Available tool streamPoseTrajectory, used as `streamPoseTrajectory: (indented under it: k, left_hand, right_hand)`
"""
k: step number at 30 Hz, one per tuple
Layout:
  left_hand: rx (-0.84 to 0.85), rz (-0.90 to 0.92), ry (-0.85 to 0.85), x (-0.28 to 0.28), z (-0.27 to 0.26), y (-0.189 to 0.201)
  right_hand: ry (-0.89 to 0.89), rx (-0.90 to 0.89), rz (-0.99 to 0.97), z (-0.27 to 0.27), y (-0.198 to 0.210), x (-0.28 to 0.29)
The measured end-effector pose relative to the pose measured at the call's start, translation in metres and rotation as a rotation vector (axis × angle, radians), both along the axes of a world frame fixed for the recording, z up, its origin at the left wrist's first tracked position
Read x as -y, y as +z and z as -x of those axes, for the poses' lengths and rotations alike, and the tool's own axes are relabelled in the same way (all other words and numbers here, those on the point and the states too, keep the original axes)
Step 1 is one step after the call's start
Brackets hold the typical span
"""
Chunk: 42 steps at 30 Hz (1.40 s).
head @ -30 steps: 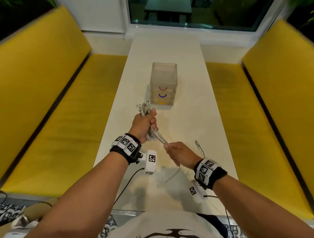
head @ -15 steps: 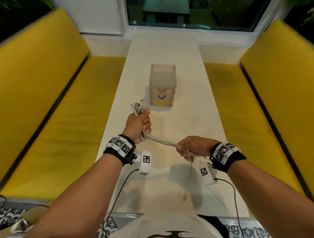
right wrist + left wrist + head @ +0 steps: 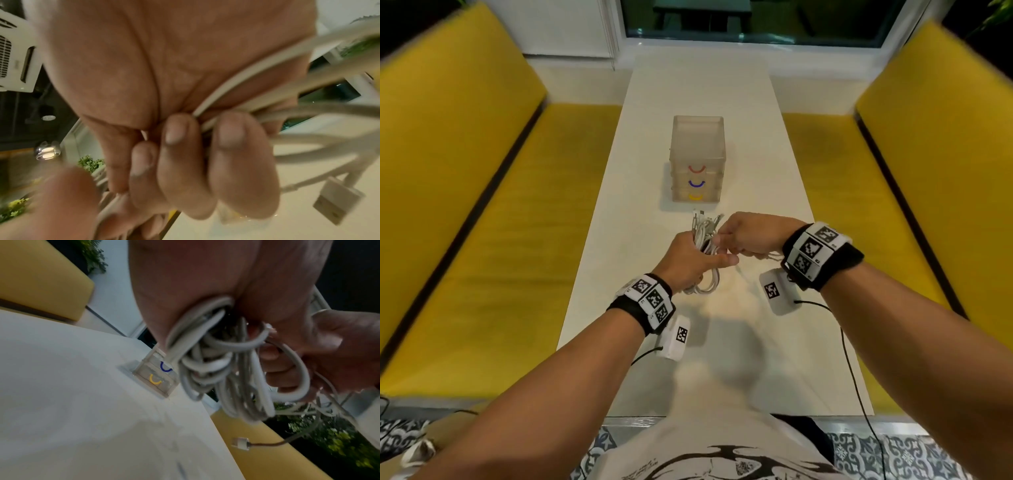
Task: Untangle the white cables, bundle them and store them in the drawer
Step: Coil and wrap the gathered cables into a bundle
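Observation:
My left hand (image 3: 693, 258) grips a looped bundle of white cables (image 3: 703, 236) above the white table (image 3: 619, 222), just in front of the small translucent drawer unit (image 3: 698, 161) with red, blue and yellow handles. Loops hang below the fist (image 3: 226, 369), and a loose plug (image 3: 240, 443) dangles on a thin lead. My right hand (image 3: 743, 234) meets the bundle from the right, fingers curled round cable strands (image 3: 236, 104). A flat white connector (image 3: 337, 204) hangs near those fingers. All three drawers look closed.
Yellow bench seats (image 3: 500, 240) run along both sides of the narrow table. A window (image 3: 750, 20) lies at the far end. Black sensor leads (image 3: 849, 359) trail from my wrists over the near table edge.
My right hand has swung from the lower right up to the bundle, carrying the trailing cable with it. The left hand has tilted and moved right, nearer the drawer unit.

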<state>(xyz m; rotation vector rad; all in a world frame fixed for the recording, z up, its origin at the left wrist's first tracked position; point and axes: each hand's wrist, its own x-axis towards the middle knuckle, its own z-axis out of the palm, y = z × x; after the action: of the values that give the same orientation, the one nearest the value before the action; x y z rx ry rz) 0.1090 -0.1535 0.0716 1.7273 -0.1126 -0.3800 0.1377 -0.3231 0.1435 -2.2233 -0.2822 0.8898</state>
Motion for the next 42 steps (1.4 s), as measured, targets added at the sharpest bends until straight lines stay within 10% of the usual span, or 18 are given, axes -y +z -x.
streamPoseTrajectory:
  k: [11,27,34,42]
  left_hand:
    - [-0.061,-0.032,-0.117,-0.025,-0.015,0.002]
    - [-0.303,0.278,0.241,-0.035,-0.018,-0.023]
    - [-0.056,0.100,0.284,-0.015,-0.009,-0.022]
    - [-0.051,0.113,0.308,-0.007,-0.005,-0.024]
  right_hand:
    - [-0.240,-0.060,-0.333,0.011,-0.024,-0.005]
    - [-0.366,0.004,-0.263,0.035,-0.074,0.009]
    - [-0.940,-0.281,-0.879,0.034,-0.072,-0.023]
    - [-0.941,-0.203,-0.939,0.035,-0.058,-0.047]
